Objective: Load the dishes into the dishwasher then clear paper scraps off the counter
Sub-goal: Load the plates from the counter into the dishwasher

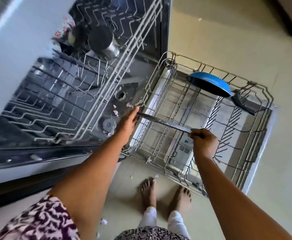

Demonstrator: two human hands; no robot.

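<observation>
I look down into an open dishwasher. A thin flat dark dish (162, 122), seen edge-on, hangs over the pulled-out lower rack (245, 161). My right hand (203, 141) grips its near end. My left hand (128, 123) touches the far end with straight fingers. A blue pan (209, 85) stands tilted at the rack's far side. The upper rack (117, 66) holds a steel cup (103, 44) and a floral mug (67, 33). Small paper scraps (129, 104) lie on the dishwasher's floor by my left fingertips.
The lower rack rests on the lowered door (269, 129) over a beige tiled floor. More scraps (156, 175) lie on the tiles near my bare feet (148, 189), and another scrap (104, 221) lies closer to me. The white cabinet side (20, 40) rises at left.
</observation>
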